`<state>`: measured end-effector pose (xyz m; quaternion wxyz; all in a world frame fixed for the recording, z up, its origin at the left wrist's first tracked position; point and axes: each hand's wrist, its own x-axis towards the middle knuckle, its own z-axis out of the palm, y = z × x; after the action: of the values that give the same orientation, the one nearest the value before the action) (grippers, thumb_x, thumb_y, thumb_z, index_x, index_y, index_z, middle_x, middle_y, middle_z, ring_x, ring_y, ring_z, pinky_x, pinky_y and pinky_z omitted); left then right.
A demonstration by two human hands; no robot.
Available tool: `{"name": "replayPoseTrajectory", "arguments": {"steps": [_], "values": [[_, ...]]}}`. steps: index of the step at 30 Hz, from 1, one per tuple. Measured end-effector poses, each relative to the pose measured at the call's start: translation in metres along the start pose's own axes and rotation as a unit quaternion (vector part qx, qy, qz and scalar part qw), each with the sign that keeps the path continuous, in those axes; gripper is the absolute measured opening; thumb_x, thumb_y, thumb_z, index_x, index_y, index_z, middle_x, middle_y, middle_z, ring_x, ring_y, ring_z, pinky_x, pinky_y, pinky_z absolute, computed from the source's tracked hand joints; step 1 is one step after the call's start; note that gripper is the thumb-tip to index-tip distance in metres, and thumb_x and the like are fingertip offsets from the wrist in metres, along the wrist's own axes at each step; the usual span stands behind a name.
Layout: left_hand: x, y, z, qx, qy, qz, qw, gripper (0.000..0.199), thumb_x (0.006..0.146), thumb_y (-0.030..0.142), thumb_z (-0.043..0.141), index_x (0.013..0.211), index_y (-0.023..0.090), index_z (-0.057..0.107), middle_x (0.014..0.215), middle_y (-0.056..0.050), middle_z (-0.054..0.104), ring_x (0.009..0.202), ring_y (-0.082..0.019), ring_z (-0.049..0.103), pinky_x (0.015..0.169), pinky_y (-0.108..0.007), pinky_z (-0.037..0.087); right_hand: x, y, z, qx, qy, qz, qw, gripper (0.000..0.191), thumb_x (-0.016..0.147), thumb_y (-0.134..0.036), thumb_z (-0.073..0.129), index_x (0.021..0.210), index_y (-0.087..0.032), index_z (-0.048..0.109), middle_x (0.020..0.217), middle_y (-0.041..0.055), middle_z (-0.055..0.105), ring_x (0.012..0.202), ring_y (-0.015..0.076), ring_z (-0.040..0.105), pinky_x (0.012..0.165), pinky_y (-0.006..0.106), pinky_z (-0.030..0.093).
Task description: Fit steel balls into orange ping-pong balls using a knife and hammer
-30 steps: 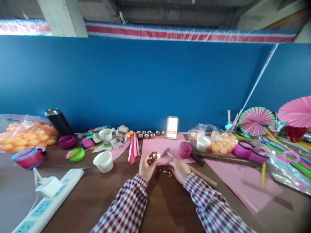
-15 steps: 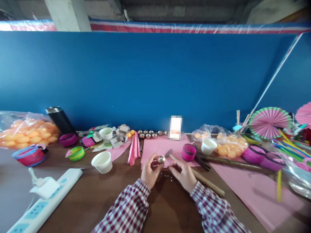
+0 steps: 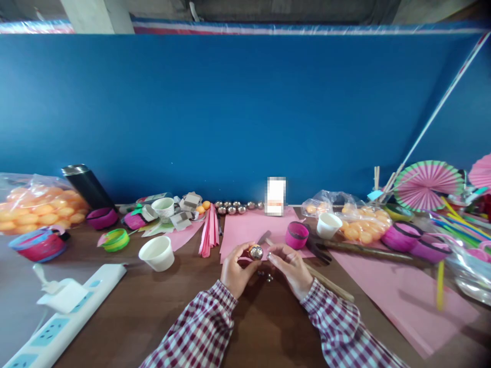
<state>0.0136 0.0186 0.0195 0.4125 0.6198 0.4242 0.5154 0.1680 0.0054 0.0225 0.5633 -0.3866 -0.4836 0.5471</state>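
Between the thumb and fingers of my left hand point(image 3: 238, 268) is a shiny metallic ball point(image 3: 255, 252). Just right of it, my right hand point(image 3: 289, 267) pinches something tiny that I cannot make out. Several small silvery beads point(image 3: 269, 278) lie on the brown table below the fingertips. Behind the hands lies a pink sheet point(image 3: 245, 230), with a magenta round band point(image 3: 296, 235) on its right part. A hammer's wooden handle point(image 3: 332, 283) runs out from behind my right hand. Several shiny balls point(image 3: 231, 209) are lined up at the sheet's far edge.
White cups point(image 3: 157, 253) stand left and right point(image 3: 329, 225). A power strip point(image 3: 69, 319) lies front left. Bags of orange balls point(image 3: 42, 207) sit at both sides. A black bottle point(image 3: 88, 188) leans back left. A wooden stick point(image 3: 376, 254) and a pink sheet point(image 3: 402, 301) lie right.
My right hand has moved left toward the ball, its thumb and finger now pinched together. My left hand still holds the ball. The view has shifted slightly.
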Motion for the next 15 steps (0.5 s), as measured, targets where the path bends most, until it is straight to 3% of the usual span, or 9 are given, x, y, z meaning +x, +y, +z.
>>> {"name": "replayPoseTrajectory", "arguments": {"steps": [8, 15], "values": [[-0.0006, -0.0014, 0.0018, -0.043, -0.032, -0.007, 0.999, 0.041, 0.067, 0.021, 0.060, 0.106, 0.017, 0.051, 0.101, -0.009, 0.059, 0.080, -0.018, 0.060, 0.071, -0.032, 0.050, -0.0005, -0.0026, 0.0024, 0.022, -0.002, 0.009, 1.000, 0.018, 0.064, -0.032, 0.065, 0.072, -0.018, 0.056, 0.063, -0.0028, 0.057, 0.053, 0.0083, 0.048, 0.054, 0.023, 0.040], [-0.0008, -0.0006, 0.0035, -0.030, -0.020, 0.010, 0.999, 0.036, 0.071, 0.025, 0.056, 0.106, 0.015, 0.052, 0.099, -0.009, 0.061, 0.088, -0.019, 0.058, 0.081, -0.033, 0.046, 0.0006, -0.0011, 0.0010, -0.020, 0.002, -0.007, 1.000, 0.018, 0.066, -0.032, 0.064, 0.075, -0.018, 0.056, 0.065, -0.0022, 0.058, 0.054, 0.0082, 0.048, 0.053, 0.022, 0.039]]}}
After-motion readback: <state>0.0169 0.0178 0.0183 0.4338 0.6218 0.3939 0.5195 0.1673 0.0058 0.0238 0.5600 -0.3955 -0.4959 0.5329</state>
